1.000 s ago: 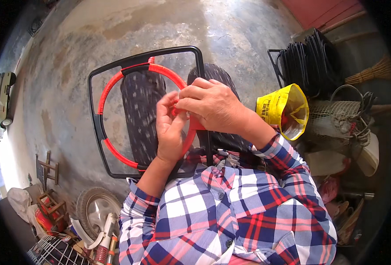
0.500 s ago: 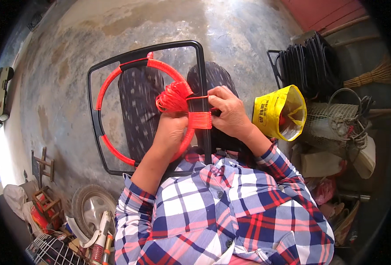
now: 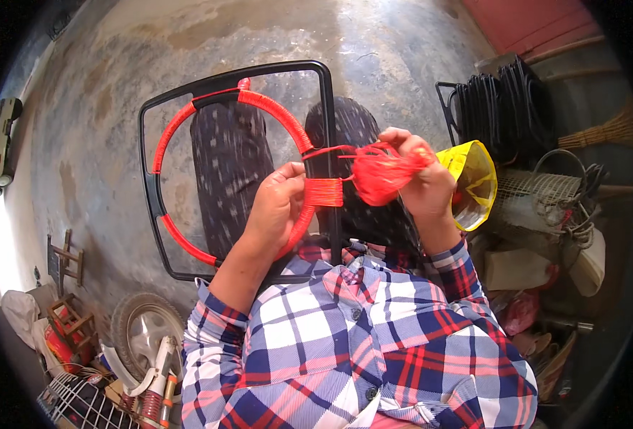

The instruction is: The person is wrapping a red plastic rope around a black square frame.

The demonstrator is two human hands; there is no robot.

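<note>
A black rectangular frame (image 3: 326,96) with rounded corners rests over my lap. Inside it is a ring (image 3: 277,114), mostly wound in red cord, with black stretches showing. A broad band of red cord (image 3: 324,193) binds the ring to the frame's right bar. My left hand (image 3: 273,204) grips the ring just left of that band; its fingertips are partly hidden. To the right of the bar, my right hand (image 3: 431,182) is closed on a loose bundle of red cord (image 3: 381,175), slightly blurred. Strands run from the bundle back to the bar and ring.
On the right stand a yellow bag (image 3: 466,179), a stack of black frames (image 3: 502,107), a straw broom (image 3: 602,129) and a wire mesh roll (image 3: 527,189). A wheel (image 3: 145,332), a small wooden stool (image 3: 70,325) and a white wire basket (image 3: 81,404) are at lower left.
The red cord bundle has passed from the left side of the bar to the right, and is now in my right hand. My left hand has let go of it and holds the ring.
</note>
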